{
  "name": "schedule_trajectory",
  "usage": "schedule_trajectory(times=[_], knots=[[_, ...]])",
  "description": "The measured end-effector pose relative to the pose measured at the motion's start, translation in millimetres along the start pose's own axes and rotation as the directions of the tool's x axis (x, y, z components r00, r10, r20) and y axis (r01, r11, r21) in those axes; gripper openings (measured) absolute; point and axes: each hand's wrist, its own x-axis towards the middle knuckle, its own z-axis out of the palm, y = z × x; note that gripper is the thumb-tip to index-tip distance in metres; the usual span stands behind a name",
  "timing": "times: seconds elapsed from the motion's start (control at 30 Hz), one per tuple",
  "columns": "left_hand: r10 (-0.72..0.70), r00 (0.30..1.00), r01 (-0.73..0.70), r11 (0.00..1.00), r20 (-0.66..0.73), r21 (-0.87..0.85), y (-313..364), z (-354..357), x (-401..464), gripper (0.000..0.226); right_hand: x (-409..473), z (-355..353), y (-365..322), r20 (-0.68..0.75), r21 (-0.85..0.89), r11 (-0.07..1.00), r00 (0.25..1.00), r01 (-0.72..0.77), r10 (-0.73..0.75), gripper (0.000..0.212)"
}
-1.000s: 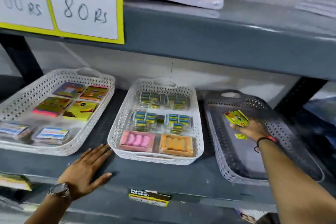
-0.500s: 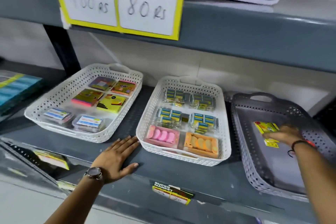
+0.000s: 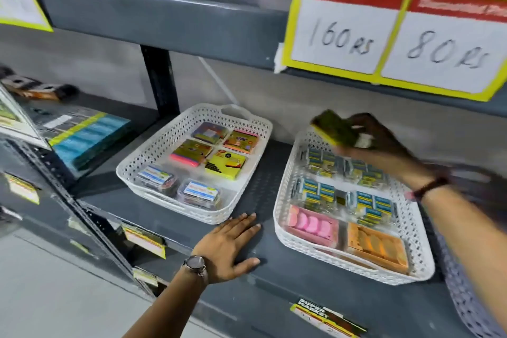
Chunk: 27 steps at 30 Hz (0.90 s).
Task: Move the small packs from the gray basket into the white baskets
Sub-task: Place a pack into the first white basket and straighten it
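Note:
My right hand (image 3: 378, 143) is shut on a small yellow-green pack (image 3: 333, 129), blurred, in the air above the back of the right white basket (image 3: 282, 192). That basket holds blue-and-yellow packs, a pink pack and an orange pack. The left white basket (image 3: 153, 156) holds several colourful small packs. My left hand (image 3: 233, 244) lies flat and open on the shelf between the two white baskets. Only an edge of the gray basket (image 3: 466, 304) shows at the far right, under my right forearm.
A gray metal shelf (image 3: 274, 277) carries the baskets. The upper shelf with a yellow price sign (image 3: 395, 33) hangs low over them. A black upright post (image 3: 159, 79) stands behind the left basket. Blue-covered books (image 3: 87, 134) lie to the left.
My right hand lifted the yellow-green pack out of the gray basket and carried it left, over the right white basket. The view swung left. My left hand stayed flat on the shelf.

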Motion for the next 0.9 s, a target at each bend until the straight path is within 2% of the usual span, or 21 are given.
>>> schedule_trajectory(times=[0.03,0.07,0.17,0.23,0.33,0.5,0.63,0.8,0.9], knots=[[0.002,1.0,-0.002,1.0,0.002,-0.011,0.8,-0.4,0.1,0.076,18.7,22.1,-16.3,0.011,-0.02,0.998,0.998,0.055,-0.055,0.059],[0.005,1.0,-0.005,1.0,-0.001,-0.023,0.1,-0.5,-0.1,0.076,36.0,55.2,-47.3,-0.02,-0.095,0.995,1.0,0.004,-0.006,0.057],[0.011,1.0,-0.011,0.999,-0.008,-0.034,-0.9,0.0,0.0,0.076,75.5,127.9,-52.2,0.183,-0.235,0.97,0.983,0.068,-0.025,0.061],[0.016,1.0,-0.016,0.999,-0.007,-0.046,-2.8,1.3,-0.4,0.076,93.2,158.7,-45.5,0.245,-0.337,0.939,0.969,0.063,0.023,0.063],[0.028,1.0,-0.028,0.998,-0.003,-0.056,-4.5,3.2,0.2,0.078,106.5,197.6,-41.0,0.346,-0.395,0.916,0.935,0.072,0.076,0.066],[0.032,0.999,-0.033,0.997,-0.017,-0.066,-5.3,3.6,0.1,0.08,119.0,212.8,-33.5,0.373,-0.56,0.825,0.913,0.078,0.167,0.064],[0.027,1.0,-0.027,0.999,-0.002,-0.045,-4.1,1.6,0.0,0.08,121.0,220.4,-41.0,0.411,-0.563,0.817,0.9,0.125,0.145,0.057],[0.024,1.0,-0.025,0.999,-0.018,-0.041,-2.4,-0.3,-0.4,0.08,119.8,227.4,-39.3,0.47,-0.645,0.736,0.866,0.204,0.172,0.07],[0.038,0.999,-0.038,0.999,0.002,-0.028,-2.1,-3.9,-0.6,0.077,119.9,226.8,-38.5,0.484,-0.645,0.734,0.857,0.212,0.178,0.073]])
